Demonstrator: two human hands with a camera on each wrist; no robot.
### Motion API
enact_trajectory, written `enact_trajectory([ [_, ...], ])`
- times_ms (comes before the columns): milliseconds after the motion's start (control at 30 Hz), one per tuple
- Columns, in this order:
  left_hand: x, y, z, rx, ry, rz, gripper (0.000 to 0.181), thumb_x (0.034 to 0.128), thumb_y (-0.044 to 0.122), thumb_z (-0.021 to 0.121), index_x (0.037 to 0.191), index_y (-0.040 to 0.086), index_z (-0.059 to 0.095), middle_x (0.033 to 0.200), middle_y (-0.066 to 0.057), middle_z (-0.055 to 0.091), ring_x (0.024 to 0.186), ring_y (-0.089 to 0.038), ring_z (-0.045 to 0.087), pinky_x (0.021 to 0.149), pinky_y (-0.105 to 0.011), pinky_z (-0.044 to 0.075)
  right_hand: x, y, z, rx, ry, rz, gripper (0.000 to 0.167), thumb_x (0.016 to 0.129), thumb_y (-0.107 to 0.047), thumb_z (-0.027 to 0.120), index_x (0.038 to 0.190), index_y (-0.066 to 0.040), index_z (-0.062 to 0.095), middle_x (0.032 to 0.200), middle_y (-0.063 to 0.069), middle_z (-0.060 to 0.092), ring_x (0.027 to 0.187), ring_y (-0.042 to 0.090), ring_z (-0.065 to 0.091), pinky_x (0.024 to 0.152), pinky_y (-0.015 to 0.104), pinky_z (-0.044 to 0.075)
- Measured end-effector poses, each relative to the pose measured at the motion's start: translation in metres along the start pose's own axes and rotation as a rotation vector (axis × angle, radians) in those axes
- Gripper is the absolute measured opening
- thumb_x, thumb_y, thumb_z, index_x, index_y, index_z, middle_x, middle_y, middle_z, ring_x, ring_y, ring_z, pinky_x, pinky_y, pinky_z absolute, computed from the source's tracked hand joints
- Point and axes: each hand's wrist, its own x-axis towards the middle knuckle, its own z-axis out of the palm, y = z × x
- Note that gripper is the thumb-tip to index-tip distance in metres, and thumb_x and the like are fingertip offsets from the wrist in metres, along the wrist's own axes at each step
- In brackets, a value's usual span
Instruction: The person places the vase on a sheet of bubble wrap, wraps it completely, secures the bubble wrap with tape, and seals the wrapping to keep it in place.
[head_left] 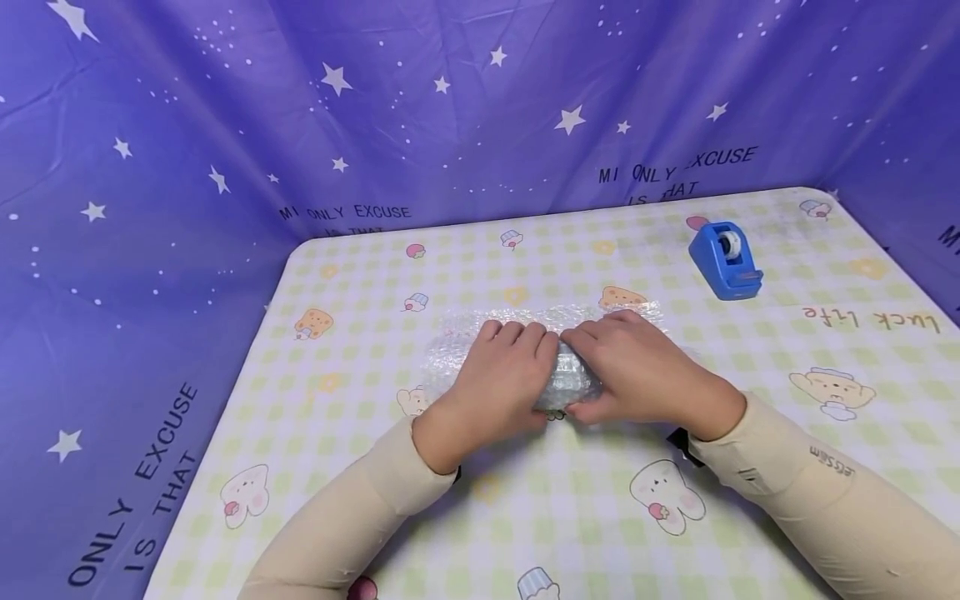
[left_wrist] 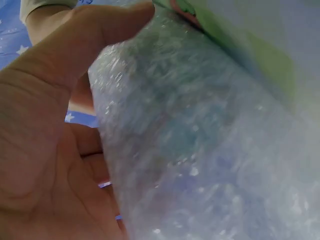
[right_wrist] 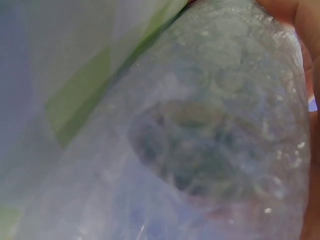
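Observation:
A roll of clear bubble wrap [head_left: 572,379] lies across the middle of the table, its loose far edge spread flat beyond the hands. My left hand [head_left: 501,379] grips it from the left, fingers over the top and thumb on the near side. From the right, my right hand [head_left: 637,371] grips it the same way, close to the left. In the right wrist view a blurred, dark greenish oval [right_wrist: 195,150] shows through the layers; what it is I cannot tell. The left wrist view shows the left thumb [left_wrist: 110,25] against the wrap's surface.
A blue tape dispenser [head_left: 726,262] with a roll of tape stands at the back right of the table. Purple starred curtains [head_left: 465,108] hang behind and beside the table. A small reddish round thing [head_left: 363,588] shows partly beside the left sleeve.

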Motion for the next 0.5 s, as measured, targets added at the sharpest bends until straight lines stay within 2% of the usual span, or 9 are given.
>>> enact_trajectory([
  [267, 0.002, 0.005, 0.01, 0.036, 0.052, -0.016, 0.084, 0.062, 0.057, 0.089, 0.124, 0.01, 0.057, 0.112, -0.001, 0.062, 0.099, -0.024, 0.062, 0.085, -0.039, 0.042, -0.001, 0.0, 0.0, 0.003, -0.012, 0.022, 0.083, 0.066, -0.06, 0.083, 0.126, -0.005, 0.066, 0.106, 0.005, 0.073, 0.099, 0.028, 0.069, 0.1, 0.053, 0.047],
  [500, 0.004, 0.006, 0.012, 0.041, 0.084, -0.027, 0.08, 0.0607, 0.056, 0.089, 0.12, 0.012, 0.059, 0.106, 0.001, 0.065, 0.093, -0.023, 0.063, 0.083, -0.039, 0.041, -0.002, -0.002, 0.0, -0.014, -0.018, 0.035, 0.086, 0.066, -0.061, 0.082, 0.128, -0.004, 0.064, 0.11, 0.006, 0.073, 0.102, 0.028, 0.069, 0.1, 0.054, 0.047],
])
